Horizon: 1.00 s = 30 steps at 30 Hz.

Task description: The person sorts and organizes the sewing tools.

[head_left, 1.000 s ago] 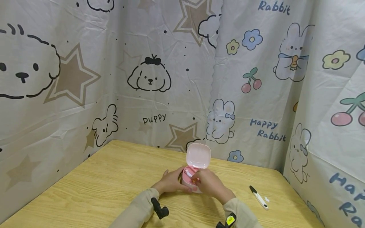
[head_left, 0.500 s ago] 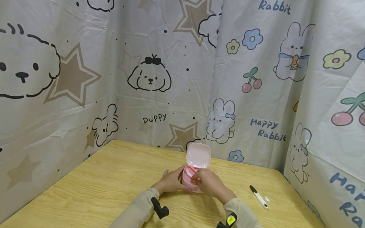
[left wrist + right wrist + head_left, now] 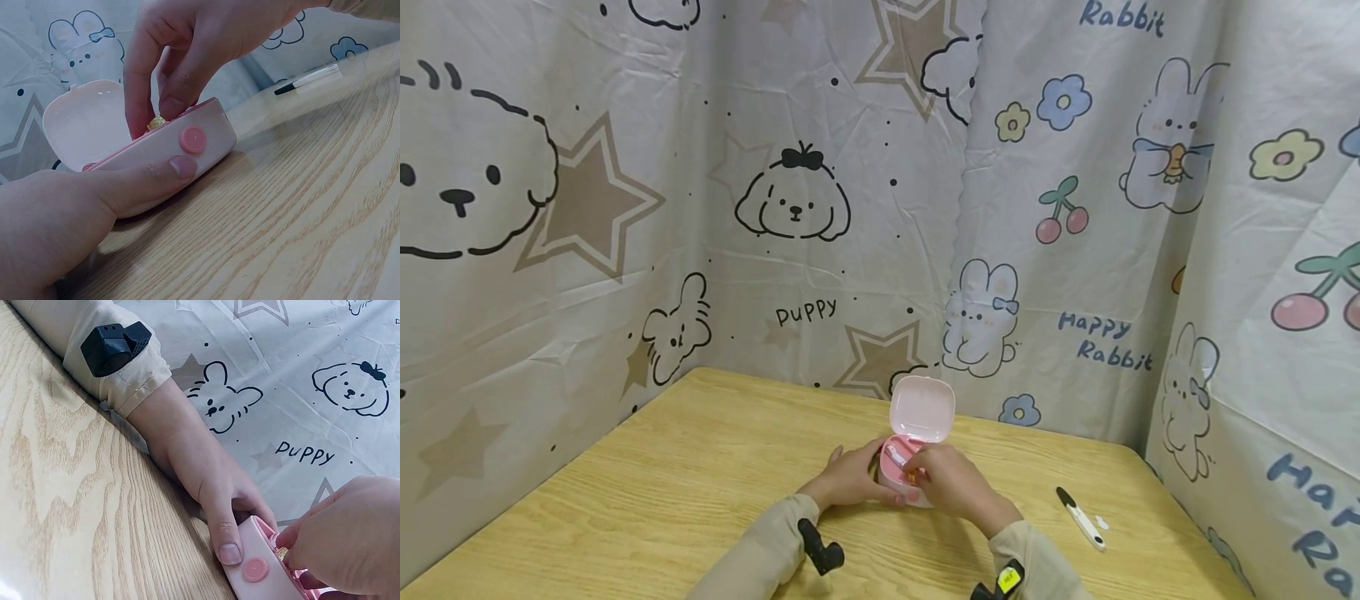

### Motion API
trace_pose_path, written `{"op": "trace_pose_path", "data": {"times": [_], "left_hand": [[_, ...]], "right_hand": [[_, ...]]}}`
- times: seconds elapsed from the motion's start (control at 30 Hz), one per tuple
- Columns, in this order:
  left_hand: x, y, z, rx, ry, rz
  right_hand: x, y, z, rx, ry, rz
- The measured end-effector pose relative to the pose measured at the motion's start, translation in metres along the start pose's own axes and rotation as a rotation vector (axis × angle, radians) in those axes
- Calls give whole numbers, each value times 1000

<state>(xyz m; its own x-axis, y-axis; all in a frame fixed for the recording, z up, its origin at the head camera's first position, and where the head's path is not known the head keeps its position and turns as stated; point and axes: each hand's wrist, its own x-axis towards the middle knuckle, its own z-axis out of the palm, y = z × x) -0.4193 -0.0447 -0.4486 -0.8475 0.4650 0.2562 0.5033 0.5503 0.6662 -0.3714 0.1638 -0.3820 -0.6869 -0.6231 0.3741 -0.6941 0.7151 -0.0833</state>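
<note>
Well, left hand [image 3: 848, 477] gripping case [image 3: 152, 150], right hand [image 3: 953, 483] pinching gold piece [image 3: 157, 122]

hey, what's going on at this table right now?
A person's left hand grips an open pink box on the table, its lid tipped back. The right hand reaches inside and seems to pinch a small gold item. A black-and-white tool lies off to the right.
</note>
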Motion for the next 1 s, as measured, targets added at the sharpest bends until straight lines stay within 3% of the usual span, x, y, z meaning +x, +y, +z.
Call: {"op": "trace_pose_path", "data": {"times": [1.0], "left_hand": [[2, -1, 1, 11, 6, 6]], "right_hand": [[-8, 1, -1, 28, 18, 26]]}}
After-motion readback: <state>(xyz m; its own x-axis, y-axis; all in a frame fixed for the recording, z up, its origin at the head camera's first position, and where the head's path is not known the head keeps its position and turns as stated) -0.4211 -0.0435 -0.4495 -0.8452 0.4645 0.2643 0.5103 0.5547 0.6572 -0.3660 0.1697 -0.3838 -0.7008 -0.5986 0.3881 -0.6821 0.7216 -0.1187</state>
